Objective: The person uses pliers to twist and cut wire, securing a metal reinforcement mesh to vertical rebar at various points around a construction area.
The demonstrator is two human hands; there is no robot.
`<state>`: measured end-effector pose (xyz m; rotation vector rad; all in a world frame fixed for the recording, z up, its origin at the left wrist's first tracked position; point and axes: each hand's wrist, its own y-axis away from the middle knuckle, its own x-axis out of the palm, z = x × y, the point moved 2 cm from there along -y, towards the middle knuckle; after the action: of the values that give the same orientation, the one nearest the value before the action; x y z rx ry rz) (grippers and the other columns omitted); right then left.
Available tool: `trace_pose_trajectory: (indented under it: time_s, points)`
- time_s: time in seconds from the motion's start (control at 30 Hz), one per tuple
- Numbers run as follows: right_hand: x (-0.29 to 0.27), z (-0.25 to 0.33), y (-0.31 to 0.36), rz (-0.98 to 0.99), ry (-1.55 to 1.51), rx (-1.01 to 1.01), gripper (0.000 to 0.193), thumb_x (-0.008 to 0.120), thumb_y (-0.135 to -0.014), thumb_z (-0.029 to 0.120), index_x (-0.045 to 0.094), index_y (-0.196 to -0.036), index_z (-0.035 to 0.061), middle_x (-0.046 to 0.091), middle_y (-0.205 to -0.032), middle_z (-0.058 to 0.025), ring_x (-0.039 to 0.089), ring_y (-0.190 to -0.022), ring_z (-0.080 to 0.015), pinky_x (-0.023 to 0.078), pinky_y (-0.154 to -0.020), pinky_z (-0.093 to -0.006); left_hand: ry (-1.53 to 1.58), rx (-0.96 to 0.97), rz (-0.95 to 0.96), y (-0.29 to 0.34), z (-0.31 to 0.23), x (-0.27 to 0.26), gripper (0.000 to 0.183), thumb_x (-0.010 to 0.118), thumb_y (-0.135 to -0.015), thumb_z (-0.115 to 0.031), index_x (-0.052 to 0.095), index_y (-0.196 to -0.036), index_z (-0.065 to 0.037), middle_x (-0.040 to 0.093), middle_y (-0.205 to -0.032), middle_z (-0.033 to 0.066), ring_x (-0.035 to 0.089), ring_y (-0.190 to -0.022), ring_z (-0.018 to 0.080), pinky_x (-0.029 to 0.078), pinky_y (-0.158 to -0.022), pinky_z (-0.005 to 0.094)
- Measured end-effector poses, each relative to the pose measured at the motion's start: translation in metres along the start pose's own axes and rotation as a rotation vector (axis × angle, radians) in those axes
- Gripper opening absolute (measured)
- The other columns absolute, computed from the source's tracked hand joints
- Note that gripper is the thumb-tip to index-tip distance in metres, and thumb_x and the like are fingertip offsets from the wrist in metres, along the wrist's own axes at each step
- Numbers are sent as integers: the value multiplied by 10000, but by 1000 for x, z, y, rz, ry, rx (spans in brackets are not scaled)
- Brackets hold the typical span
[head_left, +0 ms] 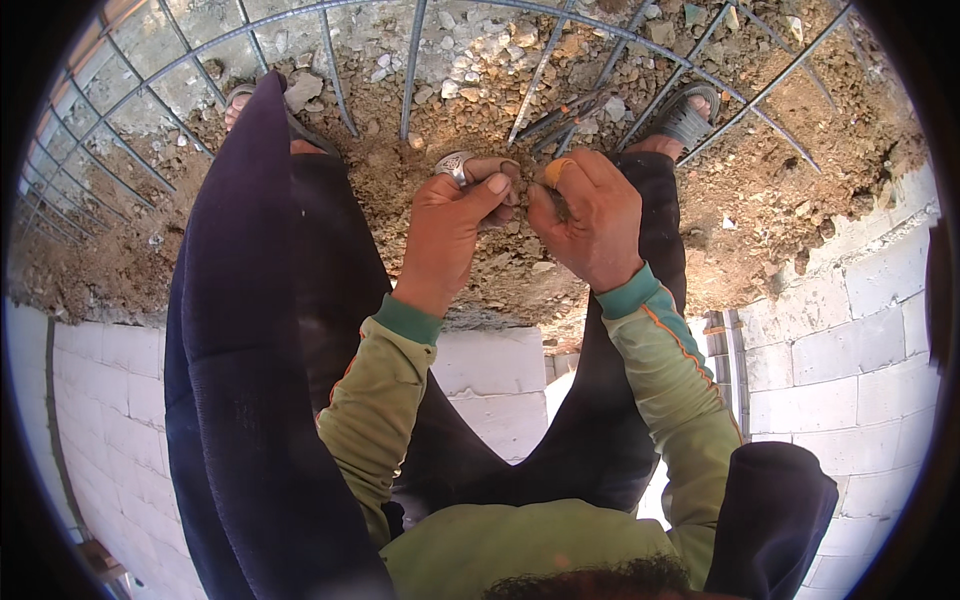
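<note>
My left hand (445,232) and my right hand (598,220) are raised close together in front of me, with a small gap between their fingertips. The fingers of both are curled and pinched, thumbs pressed against them. Whatever they hold, if anything, is too small to make out. A wide silver patterned ring (454,166) sits on a finger of my left hand, and an orange band (557,172) on a finger of my right. Beyond my right hand, a tool with dark and orange handles (560,118) lies on the ground among the bars, perhaps pliers or pincers.
Ribbed steel bars (412,75) cross the far side as a bent grid, over stony soil (480,265). Sandalled feet, the left (310,135) and the right (685,120), stand apart on it. Pale block walls (855,360) rise at right and left (110,400).
</note>
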<state>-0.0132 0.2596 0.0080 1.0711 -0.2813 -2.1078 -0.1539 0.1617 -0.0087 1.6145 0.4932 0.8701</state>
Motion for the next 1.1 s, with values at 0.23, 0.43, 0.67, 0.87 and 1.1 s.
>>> trace_pose_trajectory:
  time_s: [0.23, 0.43, 0.67, 0.87, 1.1]
  points:
    - [-9, -118, -71, -197, 529, 388, 89, 697, -810, 175, 660, -821, 94, 665, -864, -110, 647, -800, -343, 530, -696, -439, -131, 175, -71, -68, 28, -14, 355, 660, -984, -220, 630, -1285, -35, 716, -1060, 33, 605, -893, 84, 487, -783, 263]
    - [21, -136, -169, 75, 689, 392, 173, 628, -919, 213, 696, -931, 54, 699, -854, -128, 694, -773, -278, 547, -652, -412, -208, 500, -212, -197, 35, -5, 302, 682, -923, -117, 647, -1180, 37, 675, -941, 41, 599, -835, 128, 485, -744, 299]
    - [41, -234, -206, 519, 1044, -323, 158, 609, -866, 162, 767, -867, 180, 715, -841, -135, 713, -832, -323, 586, -699, -432, -611, 623, -249, -261, 9, 38, 244, 584, -951, -141, 672, -1058, 61, 705, -938, 193, 666, -795, 272, 504, -737, 393]
    - [50, -219, -198, 387, 776, -412, 138, 610, -817, 144, 684, -711, 96, 666, -766, -152, 674, -785, -333, 542, -670, -450, -214, 320, -123, -285, 8, 28, 223, 603, -929, -123, 674, -1005, 75, 687, -838, 142, 629, -698, 251, 487, -637, 377]
    - [36, -254, -210, 453, 671, -792, 300, 636, -838, 166, 520, -569, 100, 489, -610, -132, 514, -594, -295, 442, -582, -449, -159, 457, -62, -301, 11, 44, 109, 607, -871, -35, 669, -848, 52, 651, -718, 137, 575, -564, 258, 438, -527, 421]
